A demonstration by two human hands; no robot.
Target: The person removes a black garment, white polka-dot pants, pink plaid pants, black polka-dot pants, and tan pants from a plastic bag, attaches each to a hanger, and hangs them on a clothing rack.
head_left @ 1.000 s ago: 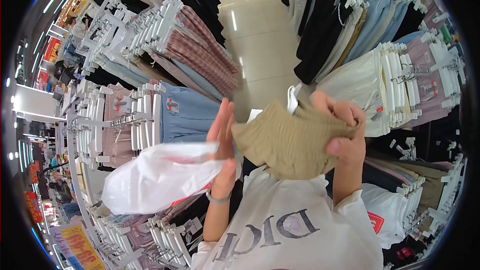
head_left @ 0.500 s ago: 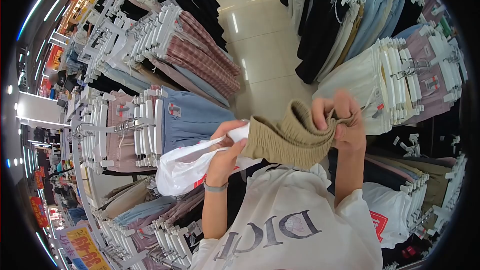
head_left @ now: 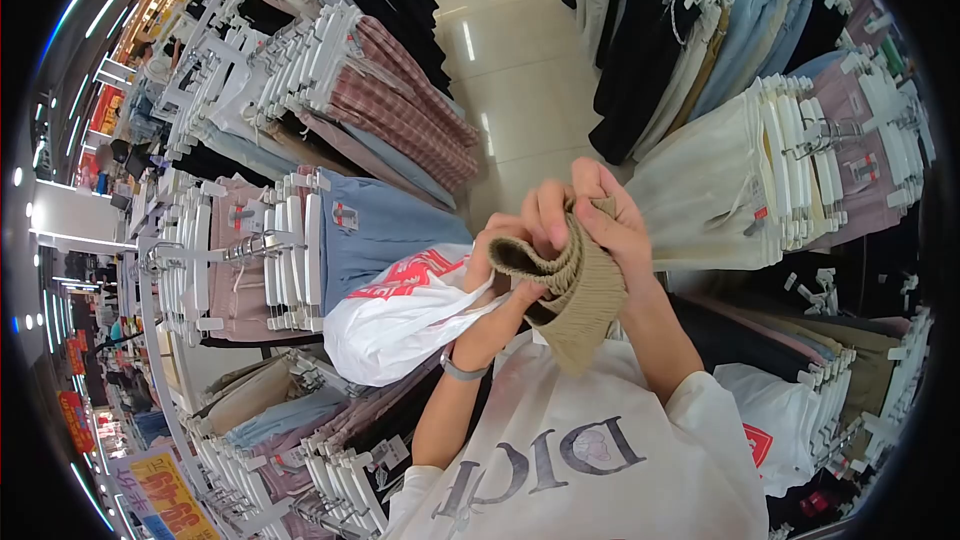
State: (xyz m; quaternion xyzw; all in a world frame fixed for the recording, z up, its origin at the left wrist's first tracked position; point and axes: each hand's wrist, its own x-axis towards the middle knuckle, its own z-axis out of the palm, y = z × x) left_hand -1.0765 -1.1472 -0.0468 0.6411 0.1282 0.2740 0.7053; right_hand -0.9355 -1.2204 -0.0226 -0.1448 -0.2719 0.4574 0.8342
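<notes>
Khaki garment, apparently folded, pinched between left fingers and right fingers.

Ribbed khaki knit garment you hold: plain sandy tan, no print.
Thin white plastic bag beside it: white with bold red lettering.
Your loose white T-shirt: white, large grey letters across the chest.
Folded checked trousers to your left: red-brown and cream plaid.
Soft blue trousers below those: plain pale blue.
Cream trousers to your right: plain off-white.
Hanging black garments: solid black.
Glossy tiled floor: pale cream.
Yellow price sign: yellow, red numerals.
</notes>
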